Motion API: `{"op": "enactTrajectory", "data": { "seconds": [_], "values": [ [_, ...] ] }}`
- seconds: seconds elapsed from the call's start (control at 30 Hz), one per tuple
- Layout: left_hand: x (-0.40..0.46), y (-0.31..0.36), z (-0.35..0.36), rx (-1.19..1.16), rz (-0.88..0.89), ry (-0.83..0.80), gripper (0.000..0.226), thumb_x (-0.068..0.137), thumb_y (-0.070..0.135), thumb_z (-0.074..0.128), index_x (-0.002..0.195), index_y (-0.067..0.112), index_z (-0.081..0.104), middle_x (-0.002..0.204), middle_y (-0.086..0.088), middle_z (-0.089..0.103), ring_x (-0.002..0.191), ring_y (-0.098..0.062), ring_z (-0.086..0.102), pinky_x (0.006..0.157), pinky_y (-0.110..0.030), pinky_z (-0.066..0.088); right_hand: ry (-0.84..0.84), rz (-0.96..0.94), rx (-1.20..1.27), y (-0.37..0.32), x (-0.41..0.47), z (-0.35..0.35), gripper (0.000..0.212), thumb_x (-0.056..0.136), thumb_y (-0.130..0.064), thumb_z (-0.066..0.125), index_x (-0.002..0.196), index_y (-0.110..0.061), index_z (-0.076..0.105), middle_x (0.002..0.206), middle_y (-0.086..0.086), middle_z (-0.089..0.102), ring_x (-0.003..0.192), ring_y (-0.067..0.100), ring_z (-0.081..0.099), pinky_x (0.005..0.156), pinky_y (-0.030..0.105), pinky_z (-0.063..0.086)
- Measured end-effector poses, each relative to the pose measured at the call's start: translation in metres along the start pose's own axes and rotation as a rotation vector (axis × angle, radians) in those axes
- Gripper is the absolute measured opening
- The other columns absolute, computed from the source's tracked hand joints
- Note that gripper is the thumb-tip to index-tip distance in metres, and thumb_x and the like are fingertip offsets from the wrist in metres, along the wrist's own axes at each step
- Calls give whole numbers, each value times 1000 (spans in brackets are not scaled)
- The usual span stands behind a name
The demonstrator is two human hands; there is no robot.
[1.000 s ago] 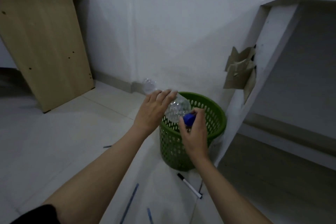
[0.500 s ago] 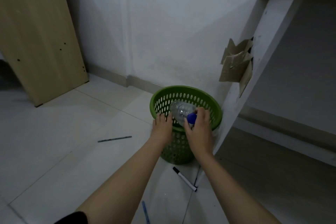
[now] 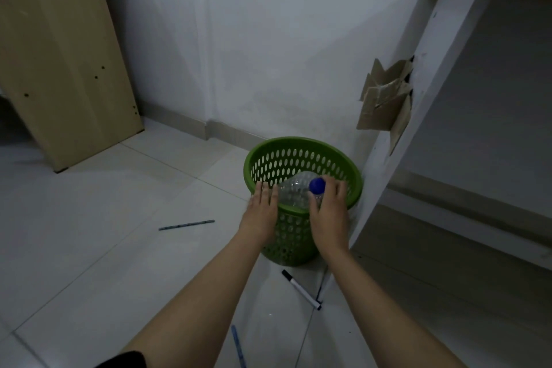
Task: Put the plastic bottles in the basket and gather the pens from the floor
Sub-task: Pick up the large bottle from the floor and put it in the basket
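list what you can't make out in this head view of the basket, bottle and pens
- Floor of the green basket: hidden by the clear bottle and both hands, so other contents are unknown.
- Right hand grip: fingers lie past the blue cap; holding or releasing is unclear.
- Left hand: whether it touches the bottle is unclear.
- Blue pen: cut off by the bottom edge.
- Marker: print too small to read.

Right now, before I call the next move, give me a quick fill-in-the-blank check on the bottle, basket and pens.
1. The clear bottle has a ____ cap.
2. The bottle sits over the open top of the ____ basket.
3. The marker with the black cap lies on the floor, just in front of the ____.
4. The right hand is at the bottle's ____ end.

Missing words: blue; green; basket; cap
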State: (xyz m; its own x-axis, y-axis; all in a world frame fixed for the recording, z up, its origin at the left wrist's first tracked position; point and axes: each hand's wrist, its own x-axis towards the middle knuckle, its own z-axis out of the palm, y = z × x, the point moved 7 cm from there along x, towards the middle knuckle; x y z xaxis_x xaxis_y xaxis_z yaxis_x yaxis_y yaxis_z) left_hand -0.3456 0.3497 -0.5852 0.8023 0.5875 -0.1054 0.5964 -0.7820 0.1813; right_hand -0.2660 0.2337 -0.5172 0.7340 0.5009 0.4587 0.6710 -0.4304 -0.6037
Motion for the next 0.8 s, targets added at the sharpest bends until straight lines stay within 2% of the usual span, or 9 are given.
{"op": "enactTrajectory", "data": {
  "seconds": [0.07, 0.13, 0.17, 0.23, 0.3, 0.43, 0.6, 0.7, 0.8],
  "values": [
    [1, 0, 0, 11, -3, -5, 107, 82, 19, 68, 148, 4, -16, 159, -20, -14, 147, -34, -17, 122, -44, 3, -27, 5, 1, -3, 3, 1, 46, 96, -20, 44, 140, -25, 33, 133, 7, 36, 107, 21, 53, 80, 30, 50],
    [2, 0, 1, 13, -4, -7, 108, 82, 20, 68, 147, 4, -17, 158, -20, -15, 147, -34, -17, 123, -44, 2, -146, 11, -55, -6, 2, 13, 61, 96, -15, 38, 148, -37, 14, 145, 8, 28, 121, 23, 45, 95, 42, 49],
    [2, 0, 1, 11, -6, -4, 108, 82, 20, 68, 147, 4, -17, 159, -20, -15, 147, -34, -17, 123, -44, 2, -211, 15, -105, -6, 0, 20, 67, 95, -13, 39, 148, -39, 8, 151, 8, 22, 131, 25, 36, 103, 47, 43],
    [3, -1, 3, 14, -7, -1, 108, 82, 20, 68, 147, 4, -17, 159, -20, -15, 146, -34, -18, 123, -44, 2, -329, 22, -237, -1, -8, 31, 69, 93, -9, 44, 149, -34, 12, 158, 9, 11, 144, 30, 16, 115, 51, 28],
    [4, -2, 5, 25, 1, -5, 111, 81, 22, 69, 147, 4, -18, 158, -20, -16, 146, -35, -18, 123, -44, 1, -439, 4, -343, 6, -19, 41, 65, 91, -9, 46, 148, -29, 20, 160, 9, 4, 147, 33, 1, 120, 52, 14],
    [4, -4, 6, 57, 26, -23, 114, 80, 24, 71, 146, 4, -20, 158, -20, -18, 146, -35, -19, 122, -43, 0, -559, 6, -370, 19, -35, 52, 67, 94, -16, 42, 150, -29, 8, 161, 7, -8, 146, 33, -15, 119, 55, 3],
    [3, -3, 5, 51, 18, -6, 108, 83, 21, 67, 147, 4, -18, 158, -20, -16, 147, -34, -17, 121, -43, 1, -499, -4, -304, 18, -35, 49, 66, 93, -20, 44, 150, -26, 12, 161, 6, -3, 147, 32, -10, 119, 56, 8],
    [-6, -2, 5, 8, 19, 61, 100, 86, 19, 62, 148, 5, -15, 159, -19, -14, 147, -33, -15, 121, -44, 1, -269, -59, -196, 12, -47, 37, 56, 89, -9, 48, 143, -18, 34, 155, 13, 23, 144, 32, 17, 118, 50, 22],
    [-22, 0, 14, -146, 38, 211, 90, 89, 17, 55, 150, 7, -10, 160, -17, -11, 149, -31, -10, 123, -45, 4, -159, -157, -196, 16, -73, 34, 45, 84, -5, 50, 128, -15, 49, 135, 11, 48, 124, 27, 45, 106, 42, 39]
  ]
}}
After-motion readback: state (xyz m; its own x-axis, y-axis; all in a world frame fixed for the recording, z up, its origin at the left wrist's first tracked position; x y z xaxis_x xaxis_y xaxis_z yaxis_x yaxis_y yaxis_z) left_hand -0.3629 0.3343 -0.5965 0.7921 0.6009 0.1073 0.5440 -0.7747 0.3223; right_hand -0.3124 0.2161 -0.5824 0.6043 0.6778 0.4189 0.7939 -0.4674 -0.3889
